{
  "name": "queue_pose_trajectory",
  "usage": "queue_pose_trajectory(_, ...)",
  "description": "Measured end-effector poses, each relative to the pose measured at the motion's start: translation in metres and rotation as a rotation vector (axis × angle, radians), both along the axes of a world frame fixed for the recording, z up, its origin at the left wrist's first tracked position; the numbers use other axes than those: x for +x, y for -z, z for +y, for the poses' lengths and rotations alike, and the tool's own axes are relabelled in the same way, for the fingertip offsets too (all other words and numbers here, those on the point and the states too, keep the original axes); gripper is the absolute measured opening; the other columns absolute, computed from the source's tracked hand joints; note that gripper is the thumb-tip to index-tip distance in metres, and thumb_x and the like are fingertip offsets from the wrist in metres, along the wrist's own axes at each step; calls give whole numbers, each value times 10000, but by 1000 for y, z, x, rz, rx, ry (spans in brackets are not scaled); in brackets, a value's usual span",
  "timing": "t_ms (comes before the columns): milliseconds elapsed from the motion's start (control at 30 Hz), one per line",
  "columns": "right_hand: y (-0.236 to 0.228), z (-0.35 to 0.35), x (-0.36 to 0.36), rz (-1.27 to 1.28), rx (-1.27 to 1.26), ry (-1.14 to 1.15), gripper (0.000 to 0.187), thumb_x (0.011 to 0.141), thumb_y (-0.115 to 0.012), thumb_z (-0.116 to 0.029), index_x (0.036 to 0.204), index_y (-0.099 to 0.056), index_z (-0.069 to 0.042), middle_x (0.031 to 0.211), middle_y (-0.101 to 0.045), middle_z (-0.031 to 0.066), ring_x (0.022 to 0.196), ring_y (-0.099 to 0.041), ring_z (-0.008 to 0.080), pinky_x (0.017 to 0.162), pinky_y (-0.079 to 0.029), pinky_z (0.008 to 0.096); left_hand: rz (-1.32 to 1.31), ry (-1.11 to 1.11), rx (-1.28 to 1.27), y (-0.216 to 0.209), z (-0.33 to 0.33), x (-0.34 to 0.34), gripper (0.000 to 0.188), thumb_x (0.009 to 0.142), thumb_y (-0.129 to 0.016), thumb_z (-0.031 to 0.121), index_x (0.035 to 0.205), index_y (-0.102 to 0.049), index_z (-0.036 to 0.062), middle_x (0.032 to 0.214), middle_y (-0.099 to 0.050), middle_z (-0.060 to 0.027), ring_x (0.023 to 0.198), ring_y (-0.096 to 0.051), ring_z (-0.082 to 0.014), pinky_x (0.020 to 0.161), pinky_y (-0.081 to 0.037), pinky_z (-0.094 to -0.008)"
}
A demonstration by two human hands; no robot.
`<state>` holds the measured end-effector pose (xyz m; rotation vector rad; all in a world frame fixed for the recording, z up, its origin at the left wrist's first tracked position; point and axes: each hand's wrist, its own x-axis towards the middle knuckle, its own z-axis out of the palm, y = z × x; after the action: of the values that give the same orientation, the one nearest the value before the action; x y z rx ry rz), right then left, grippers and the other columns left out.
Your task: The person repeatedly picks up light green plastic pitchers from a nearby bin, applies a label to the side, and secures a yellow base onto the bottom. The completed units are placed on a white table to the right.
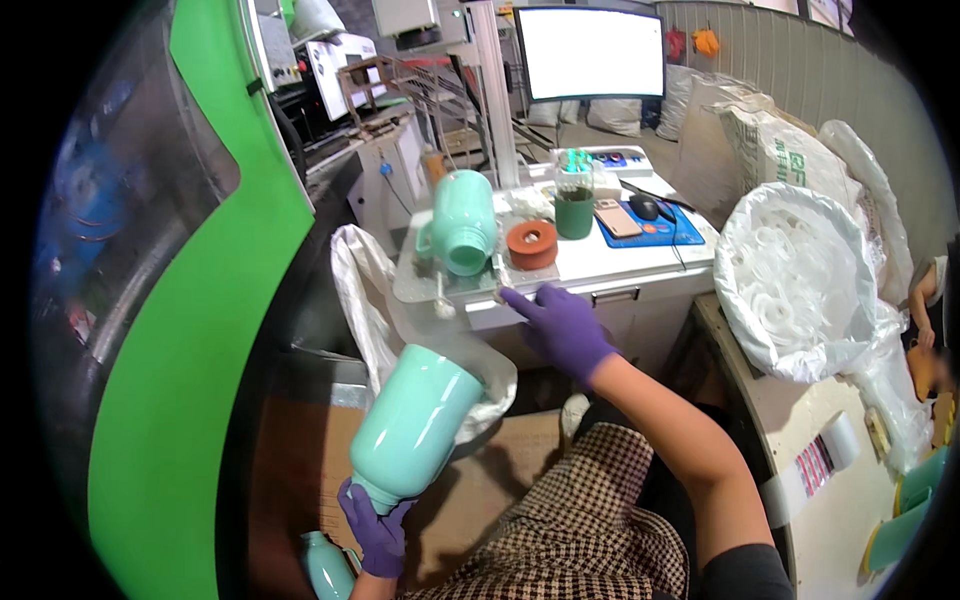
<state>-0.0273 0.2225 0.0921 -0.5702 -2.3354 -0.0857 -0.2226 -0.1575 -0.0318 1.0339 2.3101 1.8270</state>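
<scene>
My left hand (378,530), in a purple glove, grips the neck of a mint-green bottle (415,420) and holds it tilted with its base pointing up and away. My right hand (562,325), also gloved in purple, reaches forward to the front edge of a white machine table (610,270), fingers stretched toward a small metal lever there; whether it touches is unclear. A second mint-green jug (462,222) lies on its side in a fixture on that table, its mouth facing me. Beside it stands an orange round holder (532,244).
A green machine housing (200,330) fills the left. A white bag (375,300) hangs below the table. A large bag of white rings (800,280) sits at right. A monitor (592,52), mouse, phone and green cup (574,208) stand behind. Another mint bottle (328,565) lies below.
</scene>
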Motion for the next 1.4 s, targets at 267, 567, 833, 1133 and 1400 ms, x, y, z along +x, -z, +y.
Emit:
queue_pose_trajectory(267, 14, 120, -111, -75, 128, 269, 308, 879, -646, -189, 1185, -647, -223, 943, -617, 106, 785, -642, 307, 695, -503, 455, 146, 172, 332, -59, 56, -5, 685, 984, -650, 73, 1576, -311, 138, 1569, -321, -206, 1378, -446, -376, 1048, -504, -536)
queue_pose_trajectory(567, -15, -141, 160, 370, 96, -16, 283, 647, -847, -120, 892, -706, -120, 903, -694, 122, 781, -668, 322, 656, -523, 408, 566, 135, 405, -100, 172, -32, 750, 795, -850, 68, 1427, -446, 85, 1535, -398, -197, 1393, -434, -376, 1137, -392, -485)
queue_pose_trajectory(833, 21, -257, 303, 842, -533, 473, 471, 864, -698, -329, 1161, -704, 36, 1076, -732, 125, 945, -677, 227, 832, -552, 392, 980, 160, 38, -88, 371, -43, 713, 798, -832, 247, 1430, -507, 190, 1595, -337, -171, 1477, -283, -521, 1167, -385, -560)
queue_pose_trajectory(1133, 9, -243, 300, 464, -420, -42, 446, 763, -866, -443, 922, -719, -54, 947, -724, 141, 850, -679, 302, 773, -536, 420, 769, 102, -18, -90, 418, -39, 735, 870, -768, 370, 1492, -427, 175, 1592, -291, -237, 1435, -356, -490, 1123, -427, -529)
queue_pose_trajectory(1400, -52, -237, 223, 271, -388, -281, 382, 673, -913, -333, 884, -691, -106, 724, -527, 87, 615, -522, 286, 561, -408, 391, 847, 15, -1, -113, 373, -9, 912, 832, -810, 388, 1568, -351, 110, 1583, -298, -275, 1379, -425, -469, 1156, -361, -486)
